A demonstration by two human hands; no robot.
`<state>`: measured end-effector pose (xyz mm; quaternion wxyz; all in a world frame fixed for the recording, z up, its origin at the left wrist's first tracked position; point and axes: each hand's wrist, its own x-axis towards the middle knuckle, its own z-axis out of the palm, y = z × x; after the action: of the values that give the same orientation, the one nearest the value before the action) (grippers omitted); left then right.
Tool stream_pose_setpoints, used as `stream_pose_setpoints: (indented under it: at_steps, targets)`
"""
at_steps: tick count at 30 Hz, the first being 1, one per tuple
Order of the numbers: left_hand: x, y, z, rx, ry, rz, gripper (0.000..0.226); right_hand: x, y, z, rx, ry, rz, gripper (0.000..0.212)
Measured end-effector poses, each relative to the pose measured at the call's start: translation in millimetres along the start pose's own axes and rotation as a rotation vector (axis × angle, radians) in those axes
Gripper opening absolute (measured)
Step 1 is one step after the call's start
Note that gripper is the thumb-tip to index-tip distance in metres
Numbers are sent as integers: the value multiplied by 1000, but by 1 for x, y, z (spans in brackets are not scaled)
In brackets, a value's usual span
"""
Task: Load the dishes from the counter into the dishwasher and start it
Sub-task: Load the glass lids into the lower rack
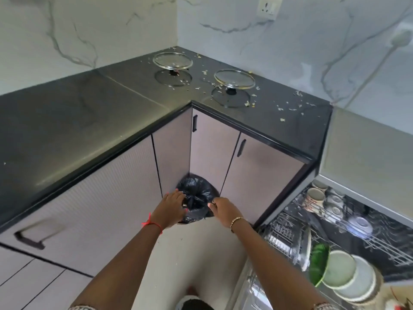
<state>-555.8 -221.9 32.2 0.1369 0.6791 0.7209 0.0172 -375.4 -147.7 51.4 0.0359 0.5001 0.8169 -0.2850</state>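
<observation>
The left hand [173,205] curls its fingers and thumb round the gathered neck of a black bin bag [197,189] on the floor in the cabinet corner. The right hand [220,206] pinches a fold of the same plastic from the other side. The step looks like tying off the scraps. To do it well, keep the neck twisted tight and pull the two ends evenly, so nothing spills. The task's remaining dishes sit well away on the counter [89,113]. They are two glass lids, one far [172,61] and one nearer [234,79], each upside down on its knob among crumbs. The dishwasher [281,231] stands open at the right, with plates [342,271] and cups [315,196] already racked.
</observation>
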Motion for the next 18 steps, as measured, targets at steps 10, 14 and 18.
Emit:
stream_pose_setpoints:
  at_steps: [10, 14, 18]
  targets:
    - [113, -53, -39, -60, 55, -13, 55, 135, -10, -36, -2, 26, -58, 32]
    - [166, -70, -56, -44, 47, -20, 55, 190, -7, -69, 9, 30, -81, 35]
    - [222, -86, -84, -93, 93, -38, 53, 247, -9, -116, 12, 88, -79, 41]
